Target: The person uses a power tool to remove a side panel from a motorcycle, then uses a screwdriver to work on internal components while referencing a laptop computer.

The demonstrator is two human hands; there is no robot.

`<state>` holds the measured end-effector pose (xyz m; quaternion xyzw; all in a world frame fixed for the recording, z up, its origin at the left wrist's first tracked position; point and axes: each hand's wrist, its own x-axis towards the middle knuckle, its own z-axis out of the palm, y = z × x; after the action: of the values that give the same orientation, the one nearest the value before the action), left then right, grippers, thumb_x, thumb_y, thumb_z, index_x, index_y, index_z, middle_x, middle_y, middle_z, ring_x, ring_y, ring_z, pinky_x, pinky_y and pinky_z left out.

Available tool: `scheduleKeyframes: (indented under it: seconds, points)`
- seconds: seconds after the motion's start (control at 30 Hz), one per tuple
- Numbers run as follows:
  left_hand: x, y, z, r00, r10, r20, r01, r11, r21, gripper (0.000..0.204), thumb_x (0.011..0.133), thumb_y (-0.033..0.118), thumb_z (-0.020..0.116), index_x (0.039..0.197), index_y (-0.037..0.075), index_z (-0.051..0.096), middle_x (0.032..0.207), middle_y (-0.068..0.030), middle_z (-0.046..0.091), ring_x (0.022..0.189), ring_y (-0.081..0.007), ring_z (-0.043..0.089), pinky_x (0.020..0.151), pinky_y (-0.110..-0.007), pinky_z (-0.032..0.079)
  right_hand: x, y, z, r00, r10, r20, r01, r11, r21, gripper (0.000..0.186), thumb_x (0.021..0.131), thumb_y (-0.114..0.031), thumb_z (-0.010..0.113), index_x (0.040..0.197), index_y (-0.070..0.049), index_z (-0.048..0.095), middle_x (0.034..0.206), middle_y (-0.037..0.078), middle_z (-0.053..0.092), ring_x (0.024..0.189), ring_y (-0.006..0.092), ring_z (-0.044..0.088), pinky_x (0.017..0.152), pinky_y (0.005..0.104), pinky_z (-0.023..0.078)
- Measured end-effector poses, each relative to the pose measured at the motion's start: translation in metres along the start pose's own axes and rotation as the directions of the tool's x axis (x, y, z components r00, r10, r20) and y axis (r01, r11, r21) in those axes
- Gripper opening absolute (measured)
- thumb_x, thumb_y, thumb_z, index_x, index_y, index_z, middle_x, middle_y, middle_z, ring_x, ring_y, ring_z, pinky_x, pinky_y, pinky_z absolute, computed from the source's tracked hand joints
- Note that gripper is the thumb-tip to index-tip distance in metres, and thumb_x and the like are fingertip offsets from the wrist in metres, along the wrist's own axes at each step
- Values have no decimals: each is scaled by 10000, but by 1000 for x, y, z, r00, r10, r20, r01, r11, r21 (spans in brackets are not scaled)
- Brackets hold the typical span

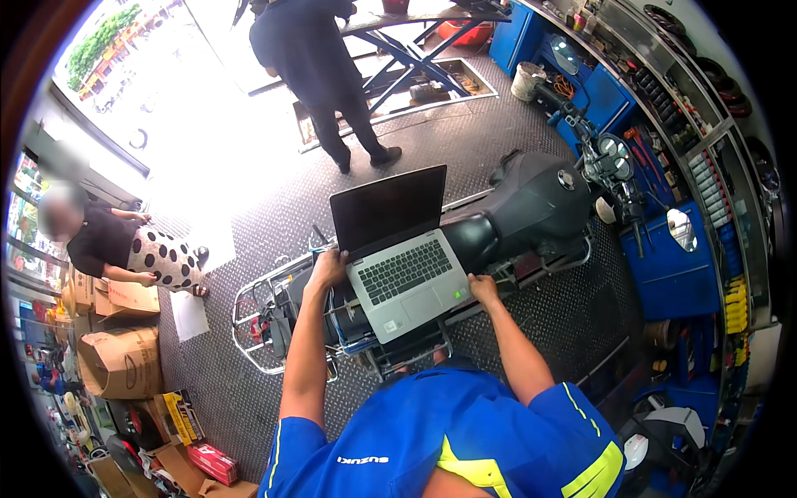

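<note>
Left hand: our left hand (330, 270) is partly curled at the laptop's left edge near the hinge, gripping it; the fingers underneath are hidden from us.
Right hand: our right hand (483, 289) is closed around the right edge, toward the front corner.
Laptop: we see the grey laptop (405, 272) opened, its dark screen tilted back, above the rear of the motorcycle (540, 203); we cannot tell whether its underside touches.
Motorcycle: we have it standing crosswise before us, handlebar to our right, metal rack to our left.
Floor: we see patterned metal plate (432, 149).
People: we see one person in dark clothes (307, 62) ahead, another in spotted trousers (166, 257) leftward.
Right side: we have blue cabinets (671, 266).
</note>
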<state>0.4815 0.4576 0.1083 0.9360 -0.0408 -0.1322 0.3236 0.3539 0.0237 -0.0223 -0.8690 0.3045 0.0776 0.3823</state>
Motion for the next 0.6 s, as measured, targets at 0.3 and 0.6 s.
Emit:
scheduleKeyframes:
  seconds: [0.3, 0.6]
  points:
    - [1, -7, 3, 988, -130, -87, 128, 991, -25, 433, 1017, 401, 532, 1115, 11, 692, 1078, -271, 701, 1055, -442, 665, 912, -505, 514, -8, -6, -12, 997, -48, 60, 47, 999, 6, 488, 954, -399, 686, 1047, 78, 734, 1003, 236, 752, 972, 288, 732, 878, 384, 528]
    - [-92, -1, -44, 847, -107, -521, 137, 990, 19, 301, 884, 230, 718, 1053, -18, 694, 1041, -252, 705, 975, -431, 677, 878, -515, 529, -7, -16, -17, 980, -155, -126, 162, 986, 47, 355, 974, -289, 677, 1034, 57, 730, 977, 200, 757, 932, 290, 724, 872, 403, 534]
